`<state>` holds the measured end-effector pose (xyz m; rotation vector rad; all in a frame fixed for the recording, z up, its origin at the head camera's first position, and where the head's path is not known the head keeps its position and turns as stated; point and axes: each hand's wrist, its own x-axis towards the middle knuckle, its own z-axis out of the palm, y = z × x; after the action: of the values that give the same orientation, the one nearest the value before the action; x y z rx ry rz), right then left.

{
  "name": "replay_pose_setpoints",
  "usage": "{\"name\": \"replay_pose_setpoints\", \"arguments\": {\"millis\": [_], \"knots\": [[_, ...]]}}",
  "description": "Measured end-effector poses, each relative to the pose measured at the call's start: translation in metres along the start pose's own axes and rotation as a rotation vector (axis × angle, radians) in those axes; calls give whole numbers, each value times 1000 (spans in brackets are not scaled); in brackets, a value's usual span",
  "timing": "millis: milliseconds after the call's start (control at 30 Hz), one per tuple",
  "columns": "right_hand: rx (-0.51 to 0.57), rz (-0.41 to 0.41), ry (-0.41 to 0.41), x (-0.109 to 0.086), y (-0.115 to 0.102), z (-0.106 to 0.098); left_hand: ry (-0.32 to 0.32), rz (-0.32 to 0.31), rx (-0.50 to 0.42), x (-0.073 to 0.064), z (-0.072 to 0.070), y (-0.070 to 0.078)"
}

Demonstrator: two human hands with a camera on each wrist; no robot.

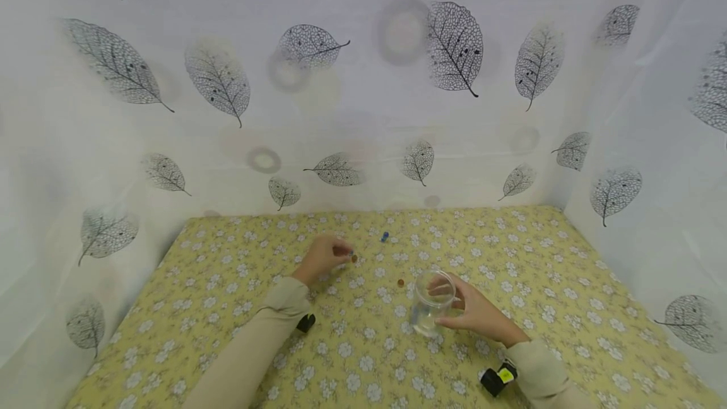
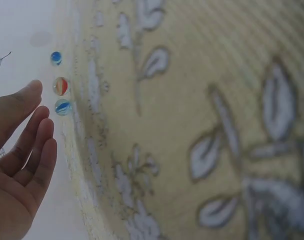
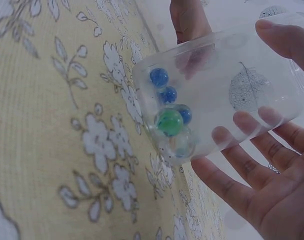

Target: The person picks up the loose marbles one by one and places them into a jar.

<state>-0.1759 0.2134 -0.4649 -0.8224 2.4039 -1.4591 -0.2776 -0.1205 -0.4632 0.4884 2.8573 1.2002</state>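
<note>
My right hand (image 1: 467,313) grips a clear plastic cup (image 1: 421,314), thumb on one side and fingers on the other. Inside, near the bottom, lie several blue marbles (image 3: 159,77), a green marble (image 3: 169,121) and a clear one (image 3: 183,145). My left hand (image 1: 325,259) is low over the cloth, thumb and fingers apart. Just beyond its fingertips in the left wrist view are a red-and-cream marble (image 2: 60,86) and a clear marble with blue swirls (image 2: 62,107); a blue marble (image 2: 56,58) is farther off.
Blue marbles (image 1: 385,236) lie toward the back of the table. An orange-brown marble (image 1: 401,283) is left of the cup. The yellow floral tablecloth (image 1: 363,346) meets white leaf-printed curtains (image 1: 363,112) at the back and sides.
</note>
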Motion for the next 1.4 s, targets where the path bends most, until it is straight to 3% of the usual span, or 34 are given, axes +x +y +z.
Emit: {"name": "replay_pose_setpoints", "arguments": {"millis": [200,733,1400], "knots": [[14,-1,-3,0,0,0,-35,17,-7,2,6,-1],[28,-8,-8,1,1,0,-122,-10,32,6,11,-1],[21,-18,0,0,2,-1,-129,-15,35,1,10,4]]}}
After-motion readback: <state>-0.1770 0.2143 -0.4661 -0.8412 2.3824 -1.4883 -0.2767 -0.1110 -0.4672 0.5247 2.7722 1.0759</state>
